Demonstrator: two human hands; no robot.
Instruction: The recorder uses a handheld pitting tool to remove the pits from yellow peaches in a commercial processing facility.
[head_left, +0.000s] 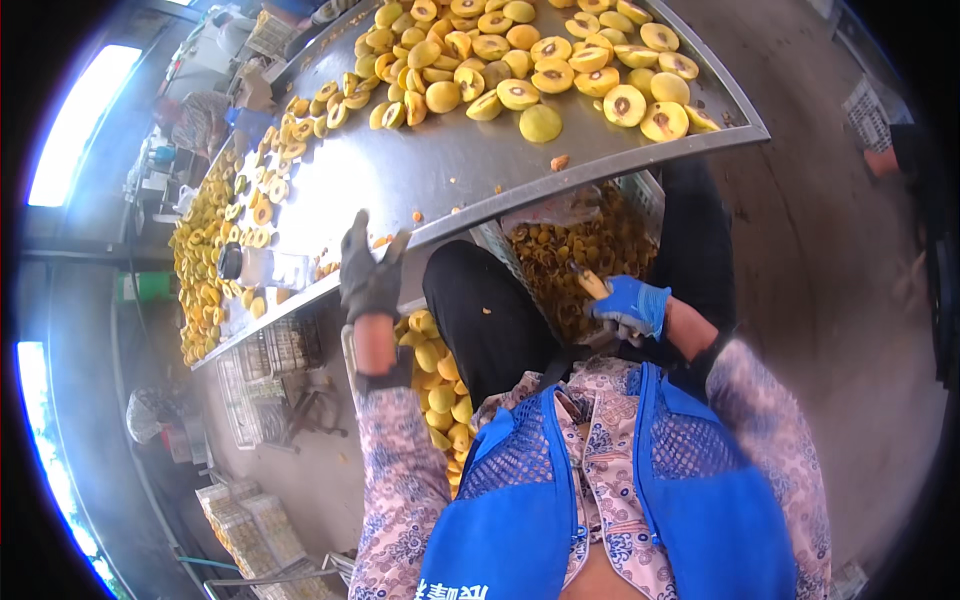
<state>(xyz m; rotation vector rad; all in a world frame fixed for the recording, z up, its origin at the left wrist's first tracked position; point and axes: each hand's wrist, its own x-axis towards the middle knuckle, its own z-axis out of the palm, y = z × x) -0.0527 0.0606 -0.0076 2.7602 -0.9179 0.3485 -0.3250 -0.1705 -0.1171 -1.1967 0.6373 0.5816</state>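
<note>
My left hand (370, 266), in a dark glove, is over the near edge of a metal table (420, 172), fingers apart with nothing between them. My right hand (628, 306), in a blue and grey glove, is closed on a small tool with a light handle (592, 283); its dark tip is too small to make out. This hand is above a crate of brownish fruit pieces or pits (577, 244) between my knees. Halved yellow stone fruits (553, 75), apparently peaches or apricots, lie cut side up and down across the table.
A clear jar with a black lid (262, 268) lies on its side on the table at left. Whole yellow fruits (439, 375) fill a container beside my left thigh. Stacked crates (259, 532) stand on the floor at lower left. Another person (199, 120) is beyond the table.
</note>
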